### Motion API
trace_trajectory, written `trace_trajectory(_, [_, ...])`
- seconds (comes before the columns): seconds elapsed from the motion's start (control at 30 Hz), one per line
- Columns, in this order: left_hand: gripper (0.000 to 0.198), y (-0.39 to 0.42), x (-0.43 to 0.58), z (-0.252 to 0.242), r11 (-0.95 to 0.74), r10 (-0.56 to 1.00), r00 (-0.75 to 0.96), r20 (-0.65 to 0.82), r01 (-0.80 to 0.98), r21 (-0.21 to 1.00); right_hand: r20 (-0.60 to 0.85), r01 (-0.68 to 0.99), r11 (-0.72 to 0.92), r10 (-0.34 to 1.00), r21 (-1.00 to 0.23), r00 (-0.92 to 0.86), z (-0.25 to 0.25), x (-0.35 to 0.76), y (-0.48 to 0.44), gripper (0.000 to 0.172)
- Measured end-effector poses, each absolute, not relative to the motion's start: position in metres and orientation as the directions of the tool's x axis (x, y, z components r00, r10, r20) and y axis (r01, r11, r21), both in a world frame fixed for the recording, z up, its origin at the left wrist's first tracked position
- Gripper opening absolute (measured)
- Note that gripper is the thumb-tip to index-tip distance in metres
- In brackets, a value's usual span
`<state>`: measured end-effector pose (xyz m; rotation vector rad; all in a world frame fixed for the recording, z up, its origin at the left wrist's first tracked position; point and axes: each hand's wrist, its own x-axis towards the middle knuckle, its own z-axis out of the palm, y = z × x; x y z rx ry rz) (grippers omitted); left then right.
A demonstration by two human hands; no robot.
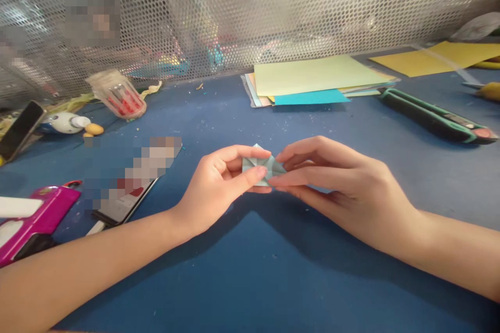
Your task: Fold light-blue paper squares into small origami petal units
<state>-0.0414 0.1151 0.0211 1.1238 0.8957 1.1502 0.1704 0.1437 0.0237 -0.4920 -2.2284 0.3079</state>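
at the far left a dark slab-shaped phone (19, 130) lies tilted at the edge of the blue table top (250, 281), and below it sits a magenta plastic desk tool (42, 213) with a white part; any print on them is too small to read. a little further right, a clear plastic case of red-handled tools (119, 94) lies near the perforated metal mesh screen (273, 5) at the back. the left hand (219, 182) comes in from the lower left with the forearm low over the table, wrist bent inward, thumb and forefinger pinching the left side of the folded pale blue-green paper (263, 165), the other fingers curled under. the paper is held in mid frame, just above the table, between both hands. the right hand (344, 182) reaches in from the right, palm down, its long fingers drawn together and nipping the paper's right corner against the thumb. behind it lies a stack of pastel paper sheets (312, 78), then a green-and-black utility knife (433, 117), and a yellow paper sheet (437, 57) at the far right.
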Motion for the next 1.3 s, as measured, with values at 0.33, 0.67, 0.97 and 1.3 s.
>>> trace_trajectory(0.33, [0.015,0.1083,-0.0364,0.0275,-0.059,0.976,0.200,0.084,-0.125,0.990,0.342,0.176,0.470,0.808,-0.865,-0.479,0.0281,0.1632,0.1406,0.010])
trace_trajectory(0.67, [0.025,0.1079,-0.0397,0.0235,-0.025,0.971,0.234,0.047,-0.095,0.995,0.169,0.211,0.310,0.847,-0.927,-0.503,0.0308,0.1638,0.1434,0.019])
trace_trajectory(0.97, [0.025,0.1101,-0.0388,0.0260,0.013,0.971,0.238,0.020,-0.138,0.990,0.174,0.213,0.296,0.874,-0.931,-0.454,0.0285,0.1653,0.1424,0.032])
trace_trajectory(1.3, [0.033,0.1110,-0.0428,0.0221,0.059,0.964,0.264,-0.013,-0.166,0.984,0.463,0.280,0.698,0.670,-0.659,-0.580,0.0286,0.1649,0.1418,0.018])
